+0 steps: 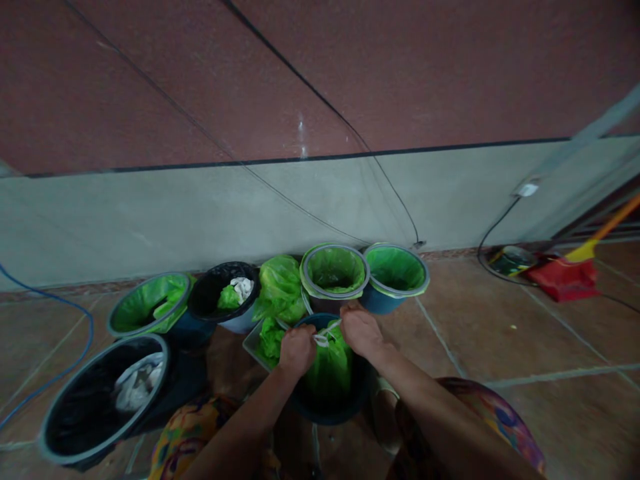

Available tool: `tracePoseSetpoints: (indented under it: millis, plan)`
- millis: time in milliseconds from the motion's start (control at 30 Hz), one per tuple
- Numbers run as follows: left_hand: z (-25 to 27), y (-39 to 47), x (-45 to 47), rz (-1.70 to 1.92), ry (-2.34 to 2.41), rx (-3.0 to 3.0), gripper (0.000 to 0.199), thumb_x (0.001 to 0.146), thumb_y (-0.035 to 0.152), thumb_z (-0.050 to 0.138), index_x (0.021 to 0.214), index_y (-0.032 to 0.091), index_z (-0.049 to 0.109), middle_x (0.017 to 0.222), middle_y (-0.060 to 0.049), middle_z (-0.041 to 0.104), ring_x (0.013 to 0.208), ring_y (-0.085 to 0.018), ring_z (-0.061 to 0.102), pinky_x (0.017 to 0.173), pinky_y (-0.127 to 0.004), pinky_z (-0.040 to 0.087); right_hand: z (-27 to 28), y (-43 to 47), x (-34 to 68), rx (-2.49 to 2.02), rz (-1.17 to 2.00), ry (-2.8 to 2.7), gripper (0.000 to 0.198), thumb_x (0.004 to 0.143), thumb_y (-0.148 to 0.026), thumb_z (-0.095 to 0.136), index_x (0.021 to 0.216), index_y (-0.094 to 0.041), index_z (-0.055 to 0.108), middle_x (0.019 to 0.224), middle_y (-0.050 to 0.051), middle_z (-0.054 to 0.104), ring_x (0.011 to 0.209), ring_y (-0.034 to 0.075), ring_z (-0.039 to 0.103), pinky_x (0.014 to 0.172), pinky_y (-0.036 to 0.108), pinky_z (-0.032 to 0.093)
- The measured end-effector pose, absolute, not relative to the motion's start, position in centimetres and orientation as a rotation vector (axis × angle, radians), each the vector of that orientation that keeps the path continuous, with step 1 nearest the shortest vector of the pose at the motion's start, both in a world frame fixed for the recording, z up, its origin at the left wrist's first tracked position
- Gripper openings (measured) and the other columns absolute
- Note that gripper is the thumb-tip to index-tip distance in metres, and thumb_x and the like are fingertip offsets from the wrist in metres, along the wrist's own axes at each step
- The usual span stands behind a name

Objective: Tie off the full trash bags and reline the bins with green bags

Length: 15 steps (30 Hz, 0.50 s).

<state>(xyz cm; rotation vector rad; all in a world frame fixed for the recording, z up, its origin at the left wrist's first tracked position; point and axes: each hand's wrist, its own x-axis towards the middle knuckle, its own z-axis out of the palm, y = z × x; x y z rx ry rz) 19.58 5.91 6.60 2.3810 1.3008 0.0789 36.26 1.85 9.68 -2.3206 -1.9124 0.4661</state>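
Observation:
Between my knees stands a dark round bin point(333, 417) with a bright green plastic bag point(330, 373) inside it. White drawstrings point(323, 339) are crossed over the gathered neck of the bag. My left hand point(297, 350) is closed on one side of the strings. Level with the far side of the bin, my right hand point(361, 328) grips the other end, and the string runs taut between the hands. Just left of my left hand, a grey rectangular bin point(256, 352) contains crumpled green plastic point(271, 341).
Along the wall stand green-lined bins point(335, 270) point(395, 268) point(149, 303), a black-lined bin point(223, 288) and a full green bag point(280, 287). A large black-lined bin point(103, 400) is at left. A blue hose point(75, 305) lies beyond it; a red dustpan point(564, 277) lies at right.

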Motion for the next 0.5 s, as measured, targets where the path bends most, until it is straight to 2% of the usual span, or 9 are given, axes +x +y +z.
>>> tracePoseSetpoints:
  millis: [67,133,233,300,433,500]
  plan:
    - [6.5,6.0,19.5,0.133,1.347,2.263,0.019,0.085,0.016,0.049,0.084,0.018,0.068,0.081,-0.008,0.070,0.079,-0.021,0.065,0.072,-0.029,0.039,9.7,2.0,36.7,-2.289,0.535,-1.864,0.027,0.088,-0.010,0.044,0.101,-0.009,0.069,0.101,0.018,0.072,0.096,0.026,0.065,0.085,0.033,0.044]
    - [6.4,6.3,19.5,0.231,1.343,2.096,0.017,0.085,0.022,0.053,0.075,0.018,0.066,0.068,-0.004,0.064,0.069,-0.018,0.061,0.066,-0.027,0.037,9.6,2.2,36.9,-2.186,0.641,-1.772,0.024,0.087,-0.014,0.048,0.097,-0.012,0.070,0.099,0.014,0.073,0.093,0.022,0.066,0.084,0.030,0.044]
    - [6.3,6.7,19.8,0.414,1.281,1.791,0.027,0.082,0.027,0.055,0.056,0.020,0.055,0.052,0.002,0.050,0.055,-0.013,0.051,0.059,-0.026,0.033,9.0,2.6,36.9,-1.985,0.794,-1.608,0.021,0.085,-0.016,0.049,0.091,-0.015,0.069,0.093,0.008,0.073,0.087,0.017,0.065,0.079,0.026,0.045]
    - [6.2,6.8,20.1,0.530,1.243,1.580,0.029,0.079,0.029,0.056,0.052,0.020,0.051,0.048,0.004,0.045,0.050,-0.011,0.045,0.055,-0.025,0.031,8.3,2.8,36.8,-1.866,0.882,-1.502,0.019,0.085,-0.018,0.048,0.087,-0.016,0.066,0.085,0.005,0.071,0.079,0.015,0.063,0.074,0.025,0.045]
    - [6.1,6.4,20.6,0.691,1.142,1.203,0.024,0.073,0.033,0.062,0.054,0.019,0.056,0.044,0.006,0.044,0.044,-0.009,0.042,0.050,-0.025,0.031,7.4,3.0,36.3,-1.672,1.036,-1.282,0.012,0.081,-0.019,0.049,0.079,-0.017,0.060,0.071,0.000,0.063,0.068,0.013,0.058,0.067,0.025,0.043]
    - [6.3,6.2,20.6,0.735,1.091,1.058,0.024,0.070,0.034,0.065,0.055,0.018,0.057,0.046,0.006,0.048,0.042,-0.008,0.042,0.048,-0.024,0.032,7.4,3.0,36.1,-1.592,1.144,-1.124,0.009,0.076,-0.021,0.052,0.077,-0.017,0.060,0.067,-0.002,0.060,0.063,0.012,0.055,0.064,0.025,0.042]
